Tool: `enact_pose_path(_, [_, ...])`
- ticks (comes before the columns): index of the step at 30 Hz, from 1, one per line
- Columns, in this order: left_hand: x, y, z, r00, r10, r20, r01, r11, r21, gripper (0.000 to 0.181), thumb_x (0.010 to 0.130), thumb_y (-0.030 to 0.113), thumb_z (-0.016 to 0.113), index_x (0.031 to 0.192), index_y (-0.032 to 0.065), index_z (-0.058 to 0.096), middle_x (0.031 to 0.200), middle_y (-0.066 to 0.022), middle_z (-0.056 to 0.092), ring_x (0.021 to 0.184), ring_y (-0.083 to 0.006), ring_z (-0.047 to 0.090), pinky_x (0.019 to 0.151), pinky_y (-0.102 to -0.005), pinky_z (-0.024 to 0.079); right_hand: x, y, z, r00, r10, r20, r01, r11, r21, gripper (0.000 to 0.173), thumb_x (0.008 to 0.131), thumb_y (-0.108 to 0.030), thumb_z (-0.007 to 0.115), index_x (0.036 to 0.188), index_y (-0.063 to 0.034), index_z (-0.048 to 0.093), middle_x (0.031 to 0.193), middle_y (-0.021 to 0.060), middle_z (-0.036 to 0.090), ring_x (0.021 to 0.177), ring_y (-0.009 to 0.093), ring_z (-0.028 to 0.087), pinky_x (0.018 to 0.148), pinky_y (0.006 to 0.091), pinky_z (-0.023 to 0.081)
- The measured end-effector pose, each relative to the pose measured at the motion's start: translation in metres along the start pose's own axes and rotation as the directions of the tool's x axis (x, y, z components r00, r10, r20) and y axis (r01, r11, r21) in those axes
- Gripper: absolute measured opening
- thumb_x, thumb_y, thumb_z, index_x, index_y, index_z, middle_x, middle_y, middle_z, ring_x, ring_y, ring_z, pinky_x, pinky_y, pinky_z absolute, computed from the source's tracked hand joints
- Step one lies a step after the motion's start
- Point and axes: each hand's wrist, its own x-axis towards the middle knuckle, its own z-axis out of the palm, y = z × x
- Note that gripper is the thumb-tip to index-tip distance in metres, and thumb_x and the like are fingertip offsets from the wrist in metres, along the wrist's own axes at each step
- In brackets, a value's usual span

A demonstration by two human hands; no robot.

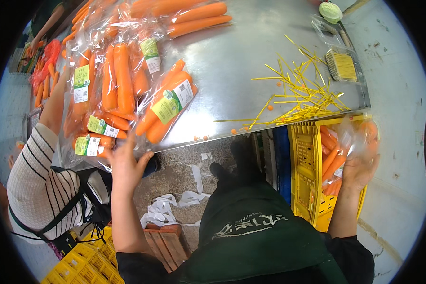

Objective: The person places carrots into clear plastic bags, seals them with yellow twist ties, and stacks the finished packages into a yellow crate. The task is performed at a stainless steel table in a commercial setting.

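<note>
My left hand (127, 161) is at the table's front edge, fingers apart, against the near end of a labelled clear bag of carrots (168, 103); whether it grips the plastic cannot be told. More bagged carrots (120, 78) are piled behind and to the left. On the right, my right hand (358, 170) holds a blurred clear bag of carrots (367, 136) above a yellow plastic crate (303, 167). Inside that crate lie other bagged carrots (335, 161). Yellow twist ties (301, 96) are scattered over the steel table (220, 71).
A co-worker in a striped sleeve (39, 149) stands close at left, one arm behind the bags. A clear tub of twist ties (342, 67) and a cabbage (330, 12) are at back right. White strips (163, 209), a reddish-brown slatted crate (167, 245) and yellow crates (88, 259) stand below.
</note>
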Motion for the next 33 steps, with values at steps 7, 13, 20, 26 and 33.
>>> enact_pose_path(7, [0.048,0.106,0.023,0.987,0.079,-0.14,-0.134,0.885,-0.447,0.028,0.089,0.021,0.066,0.107,-0.0006,0.063,0.088,-0.0236,0.065,0.081,-0.0399,0.064,0.072,-0.0423,0.052,-0.07,0.087,0.045,0.633,0.6,0.49,-0.657,0.75,-0.07,0.052,0.098,-0.038,0.052,0.137,-0.0041,0.045,0.116,0.0153,0.063,0.09,0.021,0.065,0.073,0.0272,0.05])
enact_pose_path(13, [-0.002,0.126,0.049,0.853,0.134,0.505,0.519,-0.317,-0.794,0.035,0.096,0.023,0.063,0.125,0.0042,0.057,0.1,-0.0054,0.066,0.082,-0.0168,0.065,0.071,-0.0281,0.051,-0.099,0.141,0.064,0.549,0.722,0.421,-0.567,0.692,-0.446,0.04,0.101,-0.031,0.052,0.128,-0.0016,0.054,0.107,0.0103,0.066,0.09,0.017,0.065,0.08,0.026,0.05])
enact_pose_path(20, [-0.053,0.145,0.118,0.761,0.108,0.639,0.611,-0.448,-0.652,0.027,0.101,0.022,0.054,0.118,0.0014,0.058,0.106,-0.0085,0.064,0.098,-0.0179,0.06,0.087,-0.0314,0.049,-0.113,0.196,0.104,0.386,0.69,0.612,-0.465,0.718,-0.517,0.026,0.101,-0.027,0.055,0.109,-0.0025,0.058,0.094,0.002,0.064,0.094,0.01,0.057,0.079,0.0306,0.046])
enact_pose_path(26, [-0.039,0.176,0.087,0.979,-0.158,0.129,0.189,0.462,-0.866,0.035,0.1,0.017,0.053,0.124,-0.0076,0.054,0.102,-0.0108,0.069,0.096,-0.0193,0.065,0.084,-0.0326,0.051,-0.138,0.183,0.098,0.476,0.048,0.878,0.729,0.537,-0.424,0.046,0.084,-0.011,0.061,0.125,0.006,0.05,0.098,0.0169,0.061,0.099,0.038,0.056,0.09,0.0465,0.046])
enact_pose_path(33, [-0.035,0.176,0.103,0.951,-0.138,0.278,0.25,-0.186,-0.95,0.023,0.102,0.013,0.051,0.118,-0.0027,0.058,0.084,-0.0002,0.061,0.072,-0.0057,0.052,0.066,-0.0195,0.043,0.028,0.107,0.083,0.603,0.007,0.797,0.759,0.303,-0.577,0.012,0.082,-0.011,0.069,0.092,-0.0058,0.069,0.085,0.0118,0.065,0.085,0.032,0.061,0.078,0.0415,0.048])
